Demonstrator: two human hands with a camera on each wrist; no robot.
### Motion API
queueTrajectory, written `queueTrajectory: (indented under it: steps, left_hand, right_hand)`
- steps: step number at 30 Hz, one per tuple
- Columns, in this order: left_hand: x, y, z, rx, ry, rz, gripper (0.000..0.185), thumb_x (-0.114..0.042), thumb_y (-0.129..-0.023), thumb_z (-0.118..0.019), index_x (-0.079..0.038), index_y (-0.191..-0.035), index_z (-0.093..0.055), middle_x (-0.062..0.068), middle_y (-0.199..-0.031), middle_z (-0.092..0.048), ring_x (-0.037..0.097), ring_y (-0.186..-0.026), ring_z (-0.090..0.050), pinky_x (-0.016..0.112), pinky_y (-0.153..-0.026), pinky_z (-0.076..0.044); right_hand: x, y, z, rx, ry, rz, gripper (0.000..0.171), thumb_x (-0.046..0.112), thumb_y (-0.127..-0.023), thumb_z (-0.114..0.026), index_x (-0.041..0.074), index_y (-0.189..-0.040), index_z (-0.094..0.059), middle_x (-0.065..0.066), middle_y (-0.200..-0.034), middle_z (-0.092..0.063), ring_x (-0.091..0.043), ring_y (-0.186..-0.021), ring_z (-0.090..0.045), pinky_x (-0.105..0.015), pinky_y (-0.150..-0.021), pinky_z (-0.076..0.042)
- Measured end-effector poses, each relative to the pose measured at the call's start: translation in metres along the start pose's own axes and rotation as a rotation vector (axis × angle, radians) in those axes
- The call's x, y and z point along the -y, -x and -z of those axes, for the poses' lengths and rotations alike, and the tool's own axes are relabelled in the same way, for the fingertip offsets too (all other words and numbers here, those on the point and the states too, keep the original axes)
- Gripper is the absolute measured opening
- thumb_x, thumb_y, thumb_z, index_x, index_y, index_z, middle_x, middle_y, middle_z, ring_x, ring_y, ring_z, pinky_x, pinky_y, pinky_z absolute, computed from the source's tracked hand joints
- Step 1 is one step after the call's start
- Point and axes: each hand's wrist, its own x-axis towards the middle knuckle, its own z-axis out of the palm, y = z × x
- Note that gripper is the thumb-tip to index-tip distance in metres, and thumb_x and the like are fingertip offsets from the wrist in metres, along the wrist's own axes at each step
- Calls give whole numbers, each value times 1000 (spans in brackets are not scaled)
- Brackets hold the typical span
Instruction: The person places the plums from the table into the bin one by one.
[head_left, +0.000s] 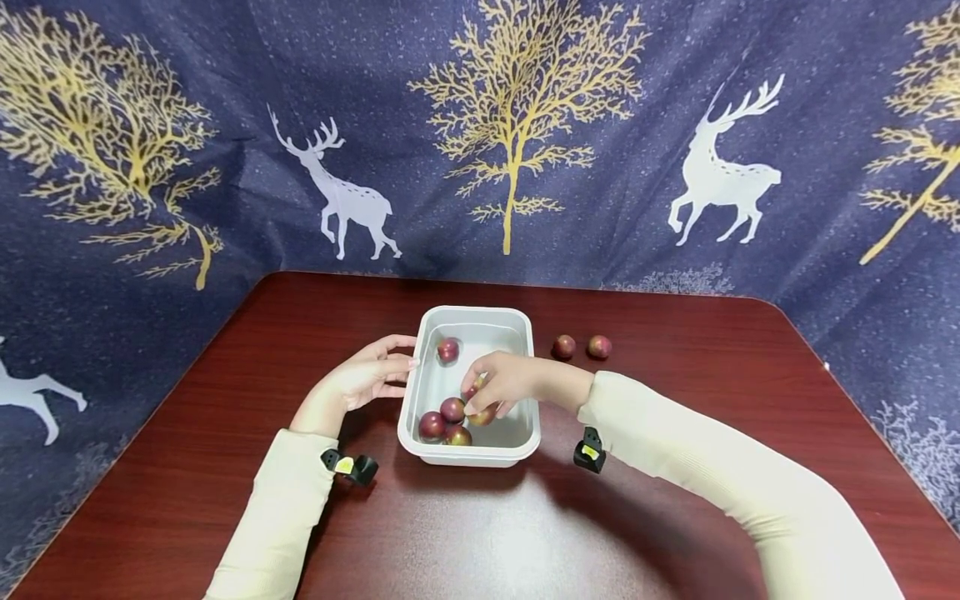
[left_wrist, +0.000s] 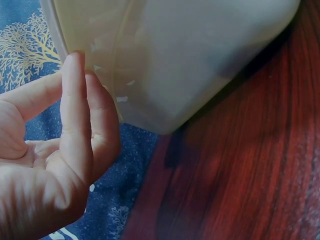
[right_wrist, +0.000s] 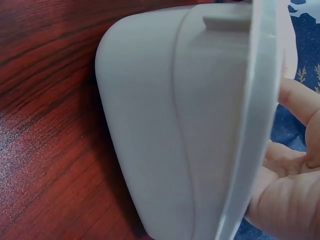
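Observation:
A white plastic tub (head_left: 471,456) stands on the table with several red-purple plums in it. One plum (head_left: 447,350) lies near its far left corner; other plums (head_left: 432,426) gather at the near end. My left hand (head_left: 367,372) is at the tub's left side, fingertips touching the rim; the left wrist view shows those fingers (left_wrist: 75,115) mostly straight against the rim. My right hand (head_left: 506,379) reaches over the right rim into the tub. Its thumb and fingers are bent around a partly hidden plum (head_left: 477,386), above another plum (head_left: 482,415). The right wrist view hides the fingertips behind the tub wall (right_wrist: 215,120).
Two plums (head_left: 581,347) lie on the dark red wooden table (head_left: 675,350), right of the tub. A blue cloth (head_left: 465,242) with deer and trees hangs behind the table's far edge. Small black cameras (head_left: 590,450) sit on both wrists.

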Motion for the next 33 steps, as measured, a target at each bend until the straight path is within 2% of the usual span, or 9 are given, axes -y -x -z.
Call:
queueTrajectory:
  steps: [3, 6, 9, 13, 19, 28, 33]
  left_hand:
    - [1, -1, 0, -3, -1, 1, 54, -5, -95, -52, 2, -141, -25, -1, -95, -67, 12, -87, -65, 31, -78, -55]
    - [1, -2, 0, -7, -2, 6, 53, -4, -95, -51, 1, -141, -26, -1, -95, -67, 12, -86, -65, 32, -78, -55]
    - [1, -3, -1, -17, -3, 13, 52, -3, -95, -51, -1, -141, -27, -2, -94, -67, 12, -85, -65, 32, -78, -55]
    - [0, -2, -1, -10, -9, 4, 52, -3, -95, -50, 0, -141, -26, -2, -94, -67, 11, -85, -65, 31, -78, -55]
    - [2, -1, 0, -1, -2, -1, 54, -4, -95, -50, 1, -142, -24, -2, -94, -67, 12, -85, -65, 31, -78, -55]
    - [3, -1, 0, 13, 3, -16, 54, -4, -95, -51, 3, -141, -23, -1, -94, -66, 11, -85, -65, 30, -77, -55]
    - [2, -1, 1, 9, -1, -15, 55, -4, -95, -51, 3, -142, -23, -2, -93, -66, 11, -84, -65, 30, -77, -55]
  right_hand:
    - [0, -3, 0, 14, 10, -17, 37, 11, -82, -71, -1, -114, -58, -6, -88, -65, -14, -77, -63, -37, -74, -57]
    - [1, -3, 0, 20, 24, -38, 36, 13, -83, -71, 0, -114, -59, -4, -81, -59, -13, -73, -57, -35, -72, -57]
    - [2, -2, 1, 26, 39, -49, 36, 15, -83, -70, 1, -114, -58, -8, -83, -62, -16, -76, -60, -35, -73, -56]
    - [2, -1, 2, 44, 22, -35, 34, 17, -85, -67, 0, -113, -58, -19, -100, -68, -29, -93, -67, -38, -80, -56]
    - [-1, -2, 6, 62, -56, -7, 30, 14, -85, -57, -1, -111, -58, -24, -106, -65, -37, -101, -65, -39, -82, -55]
    - [-9, 1, 12, 52, -182, 61, 30, 12, -91, -50, -5, -116, -56, -22, -108, -64, -25, -93, -65, -39, -85, -54]
    - [-13, 5, 17, 12, -266, 106, 34, 14, -94, -50, -8, -120, -53, -28, -118, -61, -32, -102, -63, -46, -93, -49]
